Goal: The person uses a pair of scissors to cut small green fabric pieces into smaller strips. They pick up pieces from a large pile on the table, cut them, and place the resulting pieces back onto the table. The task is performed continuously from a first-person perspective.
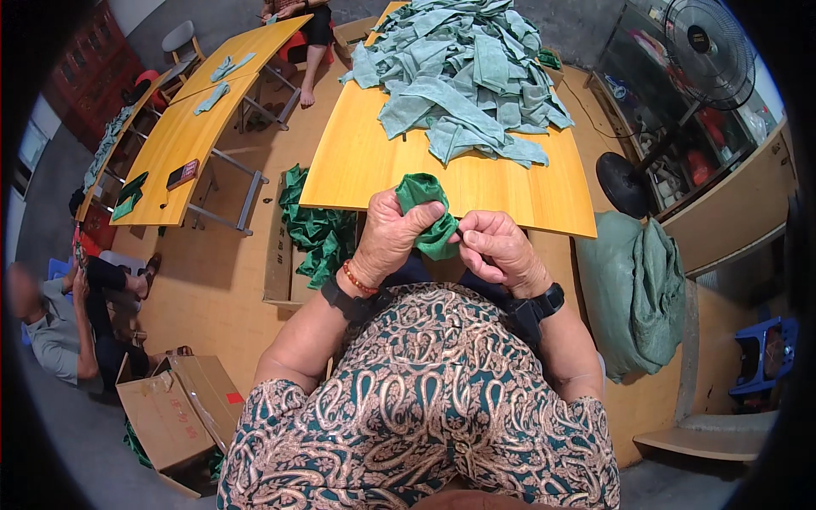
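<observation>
1. I see the left hand curled around a bright green, folded piece of thin fabric, its thumb pressed flat on the front and its fingers mostly hidden behind.
2. I see the right hand nearly closed, thumb and forefinger drawn together at the fabric's right edge, the other fingers bent inward; I can't tell whether the tips pinch that edge or only touch it.
3. My view puts the fabric between both hands, in front of the wearer's patterned shirt, at the near edge of a yellow wood-topped desk. Whether it touches the desk, I can't tell.
4. On the desk's far part I have a large, loose heap of pale green cloth pieces, a few reaching toward the middle.
5. Near the desk's left corner I see an open brown cardboard box on the floor, with crumpled bright green fabric in it.
6. To the desk's right I see a bulging grey-green sack and, beyond it, a black standing fan.
7. At far left I make out a seated person in a grey top, near a second cardboard box.
</observation>
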